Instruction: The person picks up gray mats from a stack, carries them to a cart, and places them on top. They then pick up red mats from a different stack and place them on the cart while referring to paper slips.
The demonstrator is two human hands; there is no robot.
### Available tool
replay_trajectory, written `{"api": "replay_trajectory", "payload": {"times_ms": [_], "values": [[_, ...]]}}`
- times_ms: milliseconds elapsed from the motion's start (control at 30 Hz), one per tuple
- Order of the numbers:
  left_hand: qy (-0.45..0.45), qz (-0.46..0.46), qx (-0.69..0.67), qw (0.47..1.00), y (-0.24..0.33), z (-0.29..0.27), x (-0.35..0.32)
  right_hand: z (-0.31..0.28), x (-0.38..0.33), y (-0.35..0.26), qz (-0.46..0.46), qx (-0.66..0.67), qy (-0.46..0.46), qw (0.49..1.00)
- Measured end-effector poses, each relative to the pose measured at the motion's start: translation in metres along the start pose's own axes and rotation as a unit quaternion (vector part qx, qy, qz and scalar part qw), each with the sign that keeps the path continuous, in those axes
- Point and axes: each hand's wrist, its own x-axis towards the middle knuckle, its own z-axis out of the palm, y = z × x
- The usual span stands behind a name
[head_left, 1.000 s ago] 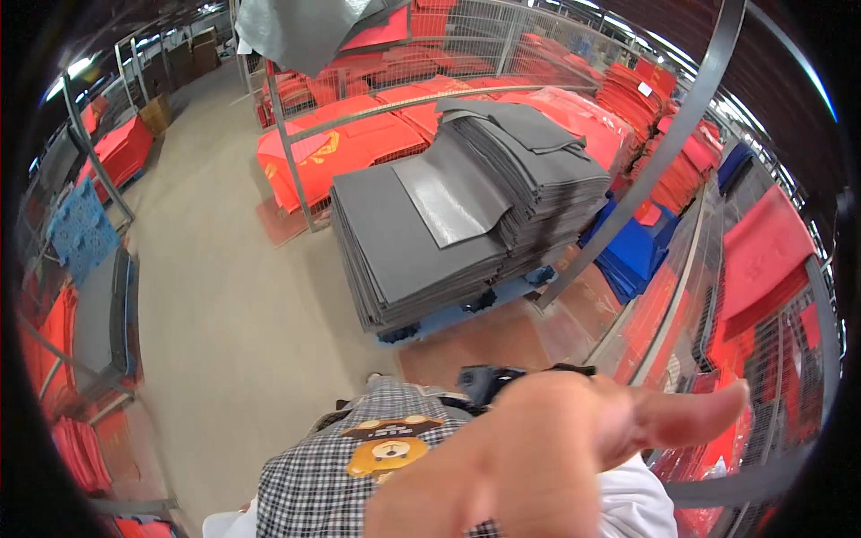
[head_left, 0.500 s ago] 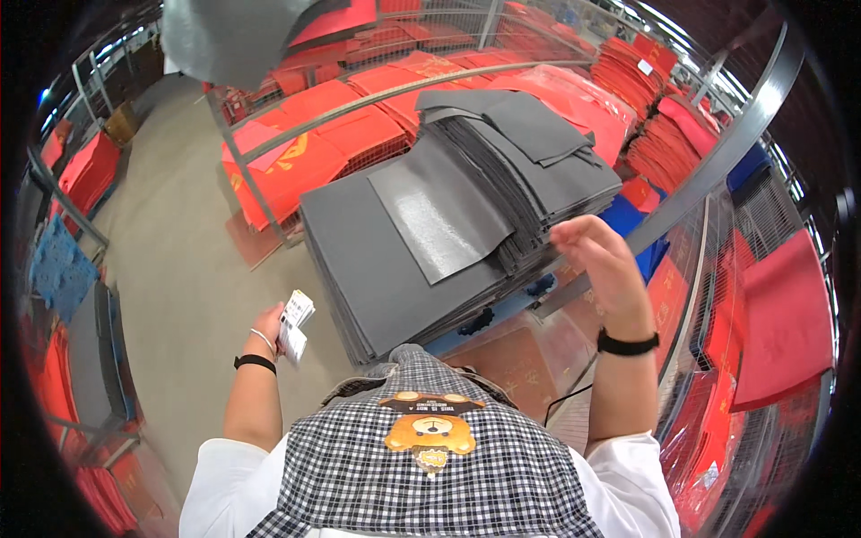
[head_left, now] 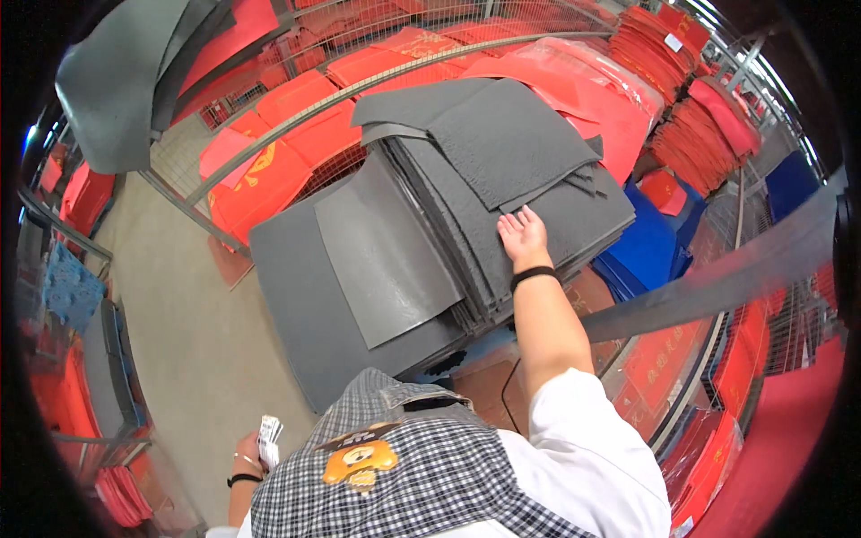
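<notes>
My right hand [head_left: 523, 238] reaches over a tall pile of dark grey mats [head_left: 583, 215], palm turned upward and fingers stretched out. Its fingertips lie by the near edge of a loose grey mat [head_left: 511, 139] on top; whether they touch it I cannot tell. Low at my left side, my left hand [head_left: 247, 453] is closed on a few white printed labels [head_left: 268, 438]. To the left in the pile, one grey mat is folded over with its smooth, shiny underside [head_left: 386, 260] facing up. Several mat edges stand fanned out along that fold.
A metal rail [head_left: 717, 269] crosses at the right. Blue mats [head_left: 641, 238] lie beyond the pile's right side, and red mats [head_left: 300, 121] fill mesh carts behind. Grey sheets [head_left: 121, 81] hang at the upper left above the concrete floor [head_left: 188, 296].
My right hand has moved forward and left, from above the near right side onto the pile. The left hand with the labels has dropped lower. The view has shifted too.
</notes>
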Motion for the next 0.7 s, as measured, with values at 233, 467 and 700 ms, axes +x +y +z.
{"api": "replay_trajectory", "payload": {"times_ms": [233, 467, 700], "values": [[0.082, -0.055, -0.107, 0.989, 0.011, 0.015, -0.104, 0.055, 0.032, -0.005, 0.109, -0.135, 0.055, 0.983], [0.052, -0.028, -0.078, 0.995, -0.004, 0.021, -0.083, 0.131, 0.008, -0.115, -0.295, -0.316, -0.114, 0.894], [-0.079, 0.258, 0.196, 0.943, 0.174, 0.098, -0.063, 0.086, -0.166, -0.080, -0.322, -0.344, -0.225, 0.853]]}}
